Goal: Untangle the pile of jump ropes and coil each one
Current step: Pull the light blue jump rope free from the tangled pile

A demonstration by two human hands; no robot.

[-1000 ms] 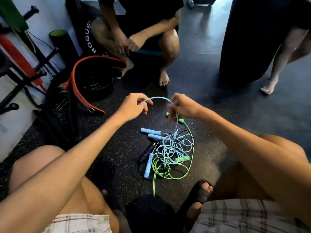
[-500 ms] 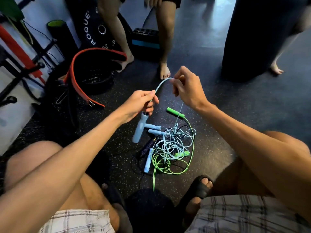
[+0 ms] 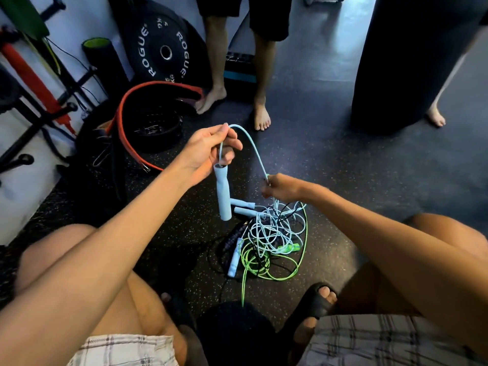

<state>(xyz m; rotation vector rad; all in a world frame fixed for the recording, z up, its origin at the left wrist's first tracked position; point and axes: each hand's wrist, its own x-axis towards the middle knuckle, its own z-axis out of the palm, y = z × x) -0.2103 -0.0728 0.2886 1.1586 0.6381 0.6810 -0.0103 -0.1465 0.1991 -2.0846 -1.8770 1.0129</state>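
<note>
The left hand (image 3: 208, 151) is pinching the pale blue rope (image 3: 250, 146) just above its handle (image 3: 223, 196), which is hanging upright. The right hand (image 3: 280, 187), at 4 o'clock from it, is gripping the same rope where it is running down into the pile (image 3: 272, 239), lying at its 6 o'clock on the floor (image 3: 343, 180)

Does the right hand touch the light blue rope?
Touching. The head view shows the right hand pinching the light blue rope just above the pile.
</note>
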